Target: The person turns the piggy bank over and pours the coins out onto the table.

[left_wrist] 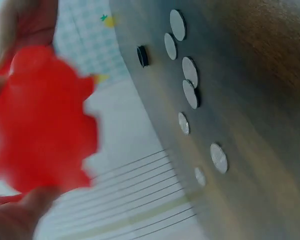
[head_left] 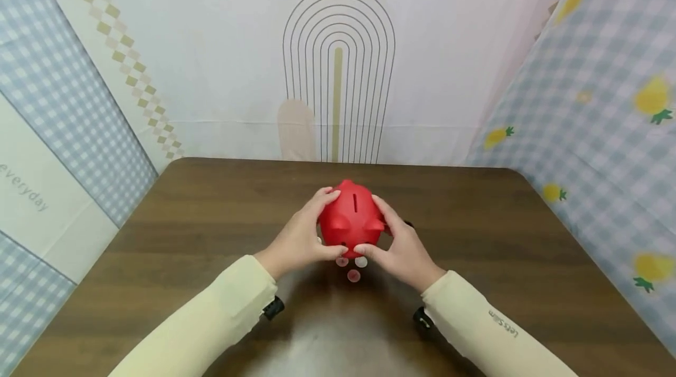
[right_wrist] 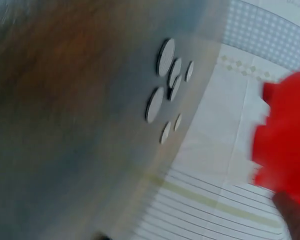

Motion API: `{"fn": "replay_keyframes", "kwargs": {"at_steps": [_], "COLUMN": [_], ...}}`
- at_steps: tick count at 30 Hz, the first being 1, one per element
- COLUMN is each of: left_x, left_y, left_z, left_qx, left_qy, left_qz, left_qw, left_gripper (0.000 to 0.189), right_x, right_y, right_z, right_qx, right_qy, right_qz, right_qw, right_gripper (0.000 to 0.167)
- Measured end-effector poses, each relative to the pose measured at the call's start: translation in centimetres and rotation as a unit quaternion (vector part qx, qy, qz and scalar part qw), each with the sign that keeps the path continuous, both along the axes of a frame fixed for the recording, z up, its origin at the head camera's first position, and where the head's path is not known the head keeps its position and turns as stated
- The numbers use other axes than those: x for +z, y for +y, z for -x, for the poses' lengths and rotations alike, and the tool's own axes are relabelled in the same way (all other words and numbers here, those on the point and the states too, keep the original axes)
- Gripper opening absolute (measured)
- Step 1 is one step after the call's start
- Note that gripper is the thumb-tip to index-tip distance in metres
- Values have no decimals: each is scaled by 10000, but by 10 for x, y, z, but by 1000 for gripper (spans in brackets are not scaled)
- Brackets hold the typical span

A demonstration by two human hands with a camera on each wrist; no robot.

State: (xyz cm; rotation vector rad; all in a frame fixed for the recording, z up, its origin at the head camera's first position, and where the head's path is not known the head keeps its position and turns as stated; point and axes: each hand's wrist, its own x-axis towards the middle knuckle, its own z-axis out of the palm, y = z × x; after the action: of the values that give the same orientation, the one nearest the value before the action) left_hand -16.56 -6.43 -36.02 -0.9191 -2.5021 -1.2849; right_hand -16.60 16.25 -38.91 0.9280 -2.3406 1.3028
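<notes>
A red piggy bank [head_left: 343,205] is held between both hands above the table, its coin slot turned up toward the head view. My left hand [head_left: 303,235] grips its left side, fingers over the far part and thumb at the near edge. On the opposite side my right hand [head_left: 405,249] grips it the same way, the thumbs almost meeting in front. Below lie several silvery coins [left_wrist: 219,158] flat on the tabletop, two of them overlapping [right_wrist: 175,88]. From the head view the bank hides most of these coins. Both wrist views show the bank blurred, apart from the table.
A small black cap [left_wrist: 142,56] lies on the brown wooden table [head_left: 237,189], to the right of the bank in the head view. Behind the table hangs a white patterned cloth [head_left: 222,60]. Checked cloths [head_left: 597,148] hang along the sides.
</notes>
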Motion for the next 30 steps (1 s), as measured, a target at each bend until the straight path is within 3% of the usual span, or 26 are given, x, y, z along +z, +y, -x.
{"fn": "replay_keyframes", "kwargs": {"at_steps": [1, 3, 4, 5, 6, 8, 10, 11, 12, 13, 15, 17, 18, 19, 20, 22, 24, 25, 27, 29, 30], "left_x": [1, 2, 2, 2, 1, -1, -3, -3, -4, -4, -5, -6, -6, -7, -7, -10, -13, -13, -13, -10, -8], "left_y": [0, 0, 1, 2, 2, 3, 4, 3, 3, 2, 2, 1, 1, 1, 2, 2, 2, 1, 0, 0, 0], "left_z": [-2, -5, -5, -5, -4, -3, -1, -1, -2, -3, -5, -6, -6, -5, -3, -1, 1, 2, 2, 0, -1], "left_qx": [-58, -148, -97, -52, -48, 50, 280, 295, 276, 268, 146, 47, 54, 36, 7, 62, 266, 307, 261, 186, 138], "left_qy": [613, 1676, 1867, 1817, 1492, 271, -906, -1183, -1245, -1096, -269, 714, 930, 877, 598, -442, -1616, -1971, -2129, -1648, -1171], "left_qz": [59, 106, 103, 83, 57, 55, 70, 72, 99, 129, 64, -11, -58, -136, -200, -226, -170, -139, -151, -279, -303], "left_qw": [9981, 9857, 9823, 9833, 9888, 9996, 9955, 9925, 9918, 9935, 9995, 9974, 9956, 9960, 9980, 9987, 9864, 9798, 9766, 9858, 9926], "left_gripper": [89, 89, 89, 88, 86, 83, 82, 82, 83, 84, 86, 87, 87, 86, 84, 81, 80, 79, 81, 83, 83], "right_x": [0, 1, 1, 2, 1, 0, -2, -3, -4, -4, -4, -1, 1, 3, 4, 7, 8, 8, 9, 10, 11], "right_y": [1, 1, 1, 1, 1, 0, 0, 0, 0, 0, 0, 1, 1, 0, 0, -2, -3, -4, -4, -4, -3], "right_z": [1, 2, 2, 3, 3, 2, -1, -2, -3, -4, -4, -3, -2, -2, -2, -2, -4, -5, -7, -8, -8], "right_qx": [59, 110, 111, 144, 163, 144, 1, -30, -52, -51, 23, 61, 35, 26, 26, -31, -224, -282, -290, -269, -229], "right_qy": [579, 1504, 1640, 1533, 1217, 11, -1150, -1396, -1425, -1294, -442, 535, 781, 710, 471, -621, -1800, -2180, -2314, -1758, -1255], "right_qz": [40, 82, 83, 71, 35, -125, -284, -313, -345, -329, -223, -137, -150, -150, -205, -451, -797, -909, -978, -844, -779], "right_qw": [9983, 9885, 9864, 9880, 9924, 9998, 9930, 9897, 9892, 9910, 9988, 9985, 9968, 9974, 9987, 9970, 9802, 9713, 9675, 9804, 9888], "right_gripper": [82, 83, 83, 82, 81, 81, 81, 81, 83, 84, 86, 87, 87, 86, 84, 82, 80, 79, 80, 82, 83]}}
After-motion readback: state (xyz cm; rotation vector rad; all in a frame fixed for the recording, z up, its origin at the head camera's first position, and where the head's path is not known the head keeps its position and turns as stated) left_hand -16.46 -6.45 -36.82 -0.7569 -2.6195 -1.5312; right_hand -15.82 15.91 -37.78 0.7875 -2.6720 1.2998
